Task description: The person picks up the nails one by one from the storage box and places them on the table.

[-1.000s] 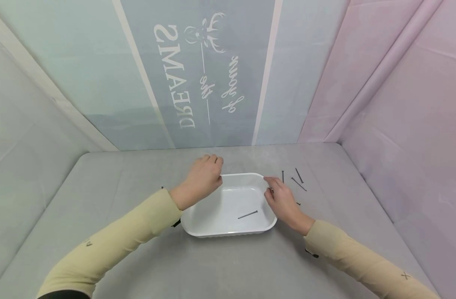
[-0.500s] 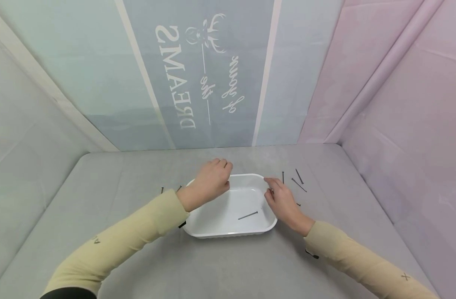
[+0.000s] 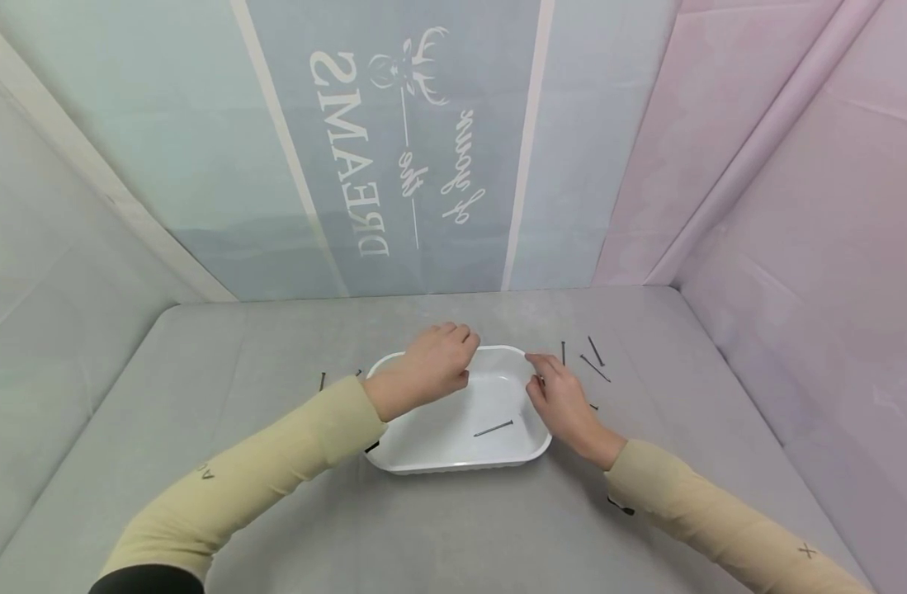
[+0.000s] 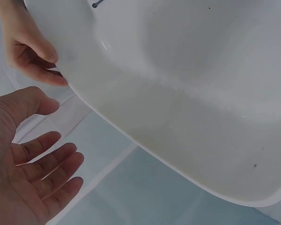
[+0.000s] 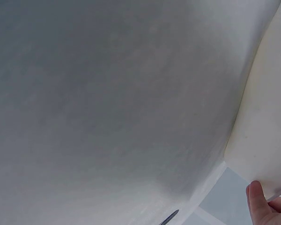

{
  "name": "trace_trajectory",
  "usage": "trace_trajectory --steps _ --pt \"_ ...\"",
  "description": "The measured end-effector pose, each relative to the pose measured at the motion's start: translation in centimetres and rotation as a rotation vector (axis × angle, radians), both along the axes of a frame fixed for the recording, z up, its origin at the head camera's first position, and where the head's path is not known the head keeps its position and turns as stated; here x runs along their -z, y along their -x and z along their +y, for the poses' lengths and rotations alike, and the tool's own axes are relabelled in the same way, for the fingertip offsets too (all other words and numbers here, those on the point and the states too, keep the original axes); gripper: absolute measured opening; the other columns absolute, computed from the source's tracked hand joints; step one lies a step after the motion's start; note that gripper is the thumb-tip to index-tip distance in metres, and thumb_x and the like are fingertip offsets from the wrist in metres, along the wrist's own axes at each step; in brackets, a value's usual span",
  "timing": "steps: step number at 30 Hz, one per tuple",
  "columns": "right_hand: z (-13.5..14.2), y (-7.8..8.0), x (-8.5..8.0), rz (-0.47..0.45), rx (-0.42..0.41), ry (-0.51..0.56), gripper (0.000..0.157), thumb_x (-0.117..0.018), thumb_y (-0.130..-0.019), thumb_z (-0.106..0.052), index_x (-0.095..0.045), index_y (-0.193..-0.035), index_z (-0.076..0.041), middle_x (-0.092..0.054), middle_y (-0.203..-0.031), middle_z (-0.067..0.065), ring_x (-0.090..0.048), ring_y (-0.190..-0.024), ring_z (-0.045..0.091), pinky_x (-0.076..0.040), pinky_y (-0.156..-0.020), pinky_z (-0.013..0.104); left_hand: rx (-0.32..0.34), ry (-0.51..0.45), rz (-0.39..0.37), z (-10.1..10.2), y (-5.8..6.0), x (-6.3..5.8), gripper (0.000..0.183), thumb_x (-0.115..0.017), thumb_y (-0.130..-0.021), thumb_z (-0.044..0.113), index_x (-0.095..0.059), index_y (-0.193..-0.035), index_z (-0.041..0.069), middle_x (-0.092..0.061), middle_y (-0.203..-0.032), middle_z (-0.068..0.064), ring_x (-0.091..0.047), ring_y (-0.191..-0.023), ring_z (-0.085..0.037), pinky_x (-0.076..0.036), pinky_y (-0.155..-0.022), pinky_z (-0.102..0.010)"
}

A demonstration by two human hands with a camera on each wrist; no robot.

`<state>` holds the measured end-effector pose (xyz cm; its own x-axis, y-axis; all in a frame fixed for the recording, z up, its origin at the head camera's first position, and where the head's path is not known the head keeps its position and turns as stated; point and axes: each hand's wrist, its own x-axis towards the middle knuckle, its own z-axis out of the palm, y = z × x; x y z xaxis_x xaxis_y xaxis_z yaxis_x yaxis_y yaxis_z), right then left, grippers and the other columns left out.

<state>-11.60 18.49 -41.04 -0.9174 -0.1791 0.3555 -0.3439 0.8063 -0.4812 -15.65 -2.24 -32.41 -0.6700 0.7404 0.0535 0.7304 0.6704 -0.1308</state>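
A white rectangular tray (image 3: 460, 469) with rounded corners has one dark nail (image 3: 493, 428) lying inside it. My left hand (image 3: 432, 367) reaches across the tray's far left part. Its fingers (image 4: 51, 171) are loosely bent in the left wrist view and hold nothing, apart from the rim. At the far right corner my right hand (image 3: 566, 406) pinches the tray's rim between thumb and fingers. The right wrist view shows this hand (image 5: 267, 206) at the tray's wall (image 5: 264, 108).
Several loose nails (image 3: 595, 368) lie on the grey tabletop right of the tray, one partly behind the right hand. Left of it are two more nails (image 3: 323, 381), partly covered by the left arm. A printed fabric wall (image 3: 423, 165) stands behind.
My left hand has moved to the right and slightly nearer over the tray, uncovering nails on the left. The right hand and the tray stay almost where they were.
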Motion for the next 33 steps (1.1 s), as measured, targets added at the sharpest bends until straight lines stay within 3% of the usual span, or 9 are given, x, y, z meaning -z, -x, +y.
trace_trajectory --steps 5,13,22,33 --pt "0.1 0.1 0.0 -0.011 -0.002 -0.001 0.036 -0.049 -0.085 0.001 -0.051 -0.120 0.006 -0.055 -0.114 0.017 -0.058 -0.082 0.017 -0.052 -0.065 0.023 0.060 0.002 0.015 0.3 0.2 0.2 0.029 -0.064 -0.080 0.017 -0.057 -0.106 0.006 -0.059 -0.097 -0.005 -0.055 -0.086 -0.020 -0.047 -0.071 -0.030" --pt "0.6 0.5 -0.2 -0.012 -0.026 -0.006 0.035 -0.049 -0.086 0.001 -0.051 -0.120 0.006 -0.055 -0.113 0.016 -0.058 -0.082 0.016 -0.051 -0.064 0.022 0.093 0.043 -0.039 1.3 0.4 0.2 0.027 -0.064 -0.081 0.019 -0.057 -0.105 0.007 -0.056 -0.091 -0.002 -0.053 -0.082 -0.017 -0.045 -0.070 -0.029" --pt "0.9 0.9 -0.5 -0.005 -0.043 -0.008 0.034 -0.049 -0.085 0.001 -0.052 -0.119 0.006 -0.056 -0.112 0.017 -0.059 -0.082 0.018 -0.052 -0.065 0.023 0.183 0.087 -0.003 2.6 0.3 0.6 0.030 -0.064 -0.080 0.021 -0.057 -0.106 0.007 -0.057 -0.091 -0.002 -0.054 -0.083 -0.018 -0.046 -0.068 -0.029" --pt "1.1 1.1 -0.7 -0.046 -0.037 -0.031 0.035 -0.049 -0.087 -0.001 -0.051 -0.121 0.005 -0.055 -0.115 0.017 -0.059 -0.086 0.019 -0.052 -0.067 0.024 0.180 0.186 -0.079 3.8 0.2 0.9 0.030 -0.062 -0.084 0.025 -0.055 -0.109 0.009 -0.056 -0.095 -0.001 -0.054 -0.087 -0.016 -0.046 -0.076 -0.030"
